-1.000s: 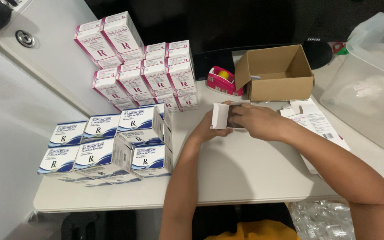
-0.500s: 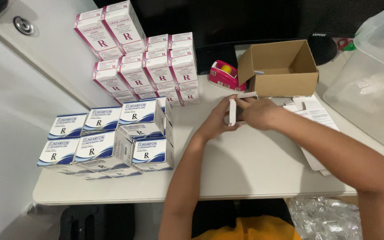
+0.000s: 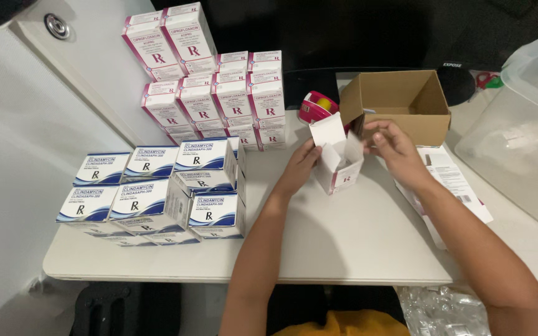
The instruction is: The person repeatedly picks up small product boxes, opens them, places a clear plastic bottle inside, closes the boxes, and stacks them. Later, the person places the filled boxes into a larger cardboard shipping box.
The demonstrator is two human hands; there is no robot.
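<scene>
White table (image 3: 337,242): left hand (image 3: 299,167) steadies open carton (image 3: 339,163), near edge bare.

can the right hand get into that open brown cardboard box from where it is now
Probably yes. The right hand hovers just in front of the brown cardboard box, whose top is open, with nothing between them. The left hand holds the small white carton off to the side.

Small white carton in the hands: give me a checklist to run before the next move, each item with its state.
1. Small white carton stands upright on the table: ok.
2. Top flaps open: ok.
3. Left hand steadies its side: ok.
4. Right hand is off the carton, fingers beside the flap: ok.
5. Carton empty inside: cannot tell.
6. Brown cardboard box open behind it: ok.
</scene>
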